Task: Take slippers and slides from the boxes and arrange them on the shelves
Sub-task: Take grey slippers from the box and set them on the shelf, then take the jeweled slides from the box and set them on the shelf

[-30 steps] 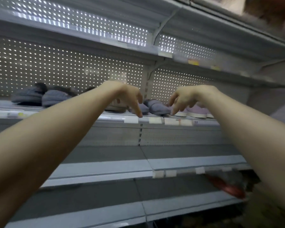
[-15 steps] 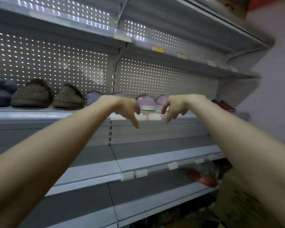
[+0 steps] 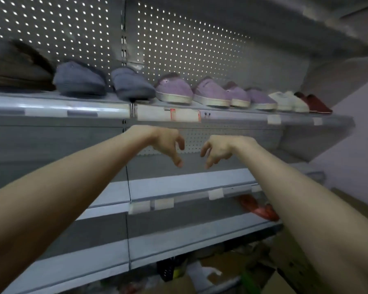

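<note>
Head view is showing the left hand (image 3: 165, 145) and right hand (image 3: 218, 150) hanging empty, fingers loosely curled. Purple fabric slippers with pale soles (image 3: 174, 90) are sitting on the grey metal shelf (image 3: 72, 109) above both hands, toes near the edge; an upward reach could be knocking one off.

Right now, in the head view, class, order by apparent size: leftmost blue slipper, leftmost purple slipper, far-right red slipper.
1. leftmost blue slipper
2. leftmost purple slipper
3. far-right red slipper
Red sits farthest from the camera, so true size is unsure.
</note>
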